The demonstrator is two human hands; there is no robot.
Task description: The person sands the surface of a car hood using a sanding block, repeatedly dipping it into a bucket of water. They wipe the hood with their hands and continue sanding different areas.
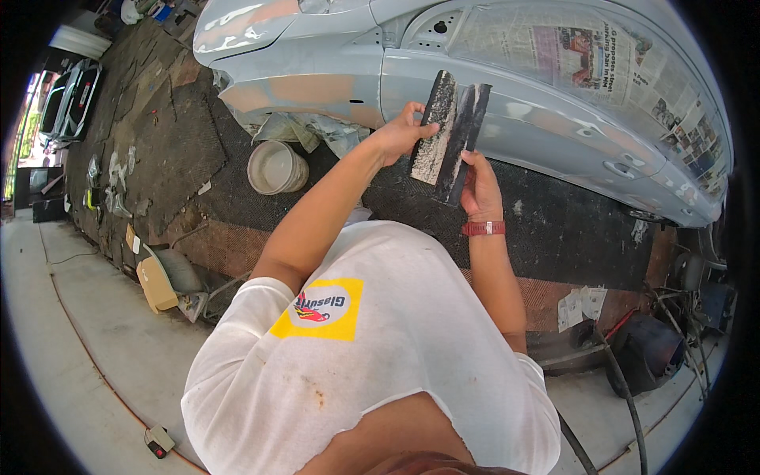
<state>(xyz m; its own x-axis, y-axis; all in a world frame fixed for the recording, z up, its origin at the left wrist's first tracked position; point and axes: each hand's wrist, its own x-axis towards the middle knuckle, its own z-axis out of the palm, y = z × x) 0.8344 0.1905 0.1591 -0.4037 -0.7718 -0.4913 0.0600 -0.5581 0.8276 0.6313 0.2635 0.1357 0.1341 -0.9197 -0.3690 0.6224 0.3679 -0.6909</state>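
Two long dark slabs (440, 136) are at one o'clock, before the grey metal car (518, 105). A round whitish plastic bucket (274, 169) stands at ten.

We see a rough, crusted pale face on the left strip (430, 154) and streaked, matt black on the right strip (461, 150). The far car body (530, 131) looks like smooth, glossy grey metal with duller peach patches (313, 87). The bucket (298, 172) looks plastic, our shirt (396, 317) cloth.

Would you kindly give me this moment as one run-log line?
left hand: holds speckled strip | right hand: holds dark strip | nearby: grey car, bucket
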